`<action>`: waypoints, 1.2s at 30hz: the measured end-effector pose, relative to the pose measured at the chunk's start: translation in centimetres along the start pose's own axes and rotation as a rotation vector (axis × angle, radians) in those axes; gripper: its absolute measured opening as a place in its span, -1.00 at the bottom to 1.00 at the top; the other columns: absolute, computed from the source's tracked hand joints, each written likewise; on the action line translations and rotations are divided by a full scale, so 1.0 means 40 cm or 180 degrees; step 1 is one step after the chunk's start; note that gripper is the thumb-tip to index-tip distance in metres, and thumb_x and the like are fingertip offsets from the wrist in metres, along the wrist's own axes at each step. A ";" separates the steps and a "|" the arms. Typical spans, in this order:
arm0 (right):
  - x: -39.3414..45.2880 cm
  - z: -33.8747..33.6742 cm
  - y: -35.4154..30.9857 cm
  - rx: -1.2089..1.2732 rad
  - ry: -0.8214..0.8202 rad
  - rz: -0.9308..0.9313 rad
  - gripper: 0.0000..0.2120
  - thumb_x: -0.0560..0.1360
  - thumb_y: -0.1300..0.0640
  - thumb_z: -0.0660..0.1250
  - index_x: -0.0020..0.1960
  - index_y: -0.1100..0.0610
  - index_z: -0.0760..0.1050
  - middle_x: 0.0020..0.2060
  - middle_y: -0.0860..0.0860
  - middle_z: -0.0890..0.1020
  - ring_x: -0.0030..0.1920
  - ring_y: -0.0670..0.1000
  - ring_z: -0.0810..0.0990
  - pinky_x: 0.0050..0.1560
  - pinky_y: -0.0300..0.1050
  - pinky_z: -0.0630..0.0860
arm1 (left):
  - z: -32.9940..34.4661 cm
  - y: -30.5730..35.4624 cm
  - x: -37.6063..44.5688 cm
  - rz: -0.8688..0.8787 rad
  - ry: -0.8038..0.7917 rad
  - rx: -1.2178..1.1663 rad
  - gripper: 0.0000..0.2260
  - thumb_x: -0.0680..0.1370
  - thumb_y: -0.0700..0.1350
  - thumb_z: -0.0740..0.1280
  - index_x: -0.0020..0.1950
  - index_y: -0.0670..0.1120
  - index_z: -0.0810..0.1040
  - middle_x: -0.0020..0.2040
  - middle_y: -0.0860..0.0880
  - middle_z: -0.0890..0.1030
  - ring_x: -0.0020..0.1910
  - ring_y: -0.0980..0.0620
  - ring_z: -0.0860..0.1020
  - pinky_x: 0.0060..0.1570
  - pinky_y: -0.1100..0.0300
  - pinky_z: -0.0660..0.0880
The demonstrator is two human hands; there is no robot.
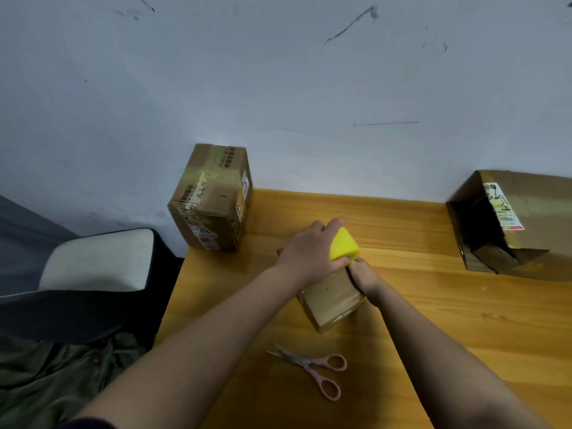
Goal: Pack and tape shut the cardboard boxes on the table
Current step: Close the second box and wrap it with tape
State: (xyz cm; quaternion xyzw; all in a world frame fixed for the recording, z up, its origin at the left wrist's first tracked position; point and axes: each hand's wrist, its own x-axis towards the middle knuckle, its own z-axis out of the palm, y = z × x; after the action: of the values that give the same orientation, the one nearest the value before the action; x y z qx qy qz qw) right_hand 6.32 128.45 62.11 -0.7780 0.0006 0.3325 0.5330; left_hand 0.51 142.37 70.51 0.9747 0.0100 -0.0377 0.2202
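Left hand (309, 252) grasps a yellow sponge (343, 244) atop the small box (329, 297); right hand (365, 278) grips the box; scissors (315, 370) at six o'clock.

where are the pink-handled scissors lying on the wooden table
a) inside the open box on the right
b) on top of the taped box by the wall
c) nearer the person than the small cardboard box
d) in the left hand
c: the pink-handled scissors lie flat on the wooden table, on the near side of the small cardboard box, touched by neither hand.
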 end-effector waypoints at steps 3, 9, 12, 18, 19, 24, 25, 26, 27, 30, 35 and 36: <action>0.019 -0.004 0.023 -0.0260 0.0217 0.0033 -0.81 0.63 0.33 0.05 0.05 0.19 0.43 -0.06 0.13 0.56 -0.16 -0.03 0.49 -0.38 -0.39 0.41 | 0.009 0.011 0.018 0.0287 -0.0118 0.0171 -0.44 0.54 0.14 0.30 0.49 0.07 0.22 0.21 -0.13 0.45 0.11 -0.23 0.52 0.04 0.00 0.46; 0.038 0.014 0.039 -0.0818 0.0602 0.0138 -0.75 0.61 0.25 0.09 0.16 0.25 0.51 0.17 0.27 0.57 0.13 0.22 0.52 -0.11 -0.14 0.28 | -0.006 0.018 0.027 0.0228 -0.0467 0.0346 -0.51 0.56 0.14 0.25 0.43 0.04 0.22 0.19 -0.16 0.43 0.10 -0.25 0.51 0.00 0.00 0.47; 0.041 0.017 0.041 -0.1004 0.0663 0.0137 -0.67 0.64 0.05 0.10 0.29 0.13 0.49 0.23 0.17 0.57 0.23 0.20 0.50 0.05 -0.05 0.38 | -0.030 0.013 0.015 0.0181 -0.0621 0.0749 -0.52 0.57 0.15 0.23 0.42 0.04 0.21 0.20 -0.15 0.45 0.09 -0.20 0.52 -0.08 0.06 0.44; 0.037 0.021 0.039 -0.0986 0.0618 0.0170 -0.48 0.62 -0.23 0.00 0.35 0.05 0.47 0.22 0.10 0.58 0.22 0.15 0.51 0.19 0.05 0.44 | -0.044 -0.069 -0.051 -0.0125 -0.1482 0.1522 -0.55 0.56 0.09 0.26 0.40 0.05 0.23 0.04 -0.09 0.50 -0.09 -0.07 0.50 -0.17 0.06 0.52; 0.036 0.024 0.038 -0.1062 0.0647 0.0172 -0.47 0.61 -0.24 -0.01 0.33 0.05 0.48 0.19 0.11 0.60 0.19 0.15 0.53 0.17 0.06 0.45 | -0.035 -0.078 -0.059 -0.0170 -0.1544 0.1526 -0.54 0.56 0.08 0.27 0.40 0.05 0.23 0.06 -0.11 0.50 -0.06 -0.10 0.51 -0.15 0.05 0.54; 0.032 0.036 0.043 -0.1752 0.0933 -0.0030 -0.51 0.64 -0.20 -0.05 0.27 0.03 0.50 0.10 0.13 0.63 0.11 0.18 0.56 -0.04 -0.01 0.43 | 0.000 -0.105 -0.072 -0.0180 -0.1519 0.1467 -0.55 0.56 0.06 0.28 0.39 0.02 0.21 0.08 -0.15 0.47 -0.13 -0.10 0.45 -0.21 0.07 0.47; 0.027 0.041 0.038 -0.2113 0.1039 -0.0159 -0.55 0.65 -0.16 -0.05 0.26 0.03 0.48 0.10 0.13 0.63 0.10 0.20 0.56 -0.05 0.00 0.43 | 0.005 -0.111 -0.074 -0.0185 -0.1501 0.1430 -0.54 0.56 0.06 0.28 0.39 0.02 0.20 0.07 -0.15 0.47 -0.15 -0.09 0.43 -0.22 0.07 0.46; 0.025 0.048 0.032 -0.2506 0.1141 -0.0317 -0.60 0.66 -0.11 -0.04 0.28 0.04 0.45 0.12 0.12 0.61 0.10 0.20 0.56 -0.03 0.01 0.43 | 0.008 -0.116 -0.078 -0.0185 -0.1475 0.1382 -0.54 0.56 0.07 0.28 0.38 0.03 0.20 0.06 -0.14 0.47 -0.16 -0.08 0.43 -0.23 0.07 0.47; 0.024 0.058 0.025 -0.2864 0.1228 -0.0535 -0.64 0.67 -0.04 -0.02 0.33 0.06 0.39 0.18 0.11 0.58 0.13 0.20 0.55 0.03 0.03 0.43 | 0.009 -0.121 -0.082 -0.0184 -0.1443 0.1318 -0.54 0.55 0.07 0.28 0.38 0.03 0.20 0.06 -0.14 0.47 -0.16 -0.08 0.43 -0.22 0.07 0.47; 0.036 0.098 0.015 -0.3163 0.1374 -0.1236 -0.56 0.62 0.17 0.03 0.50 0.14 0.21 0.43 0.12 0.36 0.39 0.18 0.36 0.26 0.07 0.34 | 0.012 -0.133 -0.092 -0.0220 -0.1338 0.1116 -0.54 0.53 0.09 0.30 0.36 0.04 0.23 0.09 -0.12 0.48 -0.08 -0.11 0.50 -0.16 0.05 0.51; 0.031 0.197 0.028 -0.3311 0.1049 -0.1489 -0.39 0.55 -0.06 -0.15 0.54 0.16 0.16 0.53 0.07 0.19 0.55 0.11 0.03 0.50 0.08 -0.06 | 0.021 -0.137 -0.103 -0.0341 -0.1148 0.1044 -0.47 0.49 0.10 0.34 0.35 -0.05 0.21 0.19 -0.13 0.50 0.07 -0.17 0.55 -0.09 0.04 0.49; 0.032 0.203 0.027 -0.3469 0.0955 -0.1520 -0.34 0.54 -0.15 -0.19 0.55 0.15 0.11 0.54 0.05 0.13 0.55 0.09 -0.03 0.49 0.11 -0.13 | 0.023 -0.138 -0.103 -0.0345 -0.1111 0.1031 -0.45 0.49 0.09 0.35 0.35 -0.07 0.20 0.20 -0.13 0.50 0.09 -0.17 0.55 -0.09 0.05 0.48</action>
State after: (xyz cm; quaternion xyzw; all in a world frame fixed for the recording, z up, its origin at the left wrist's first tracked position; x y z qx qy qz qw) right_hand 2.73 135.15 58.84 -0.9556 -0.2688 0.0432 0.1124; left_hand -3.87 146.94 67.66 0.9740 0.0180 -0.2184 0.0571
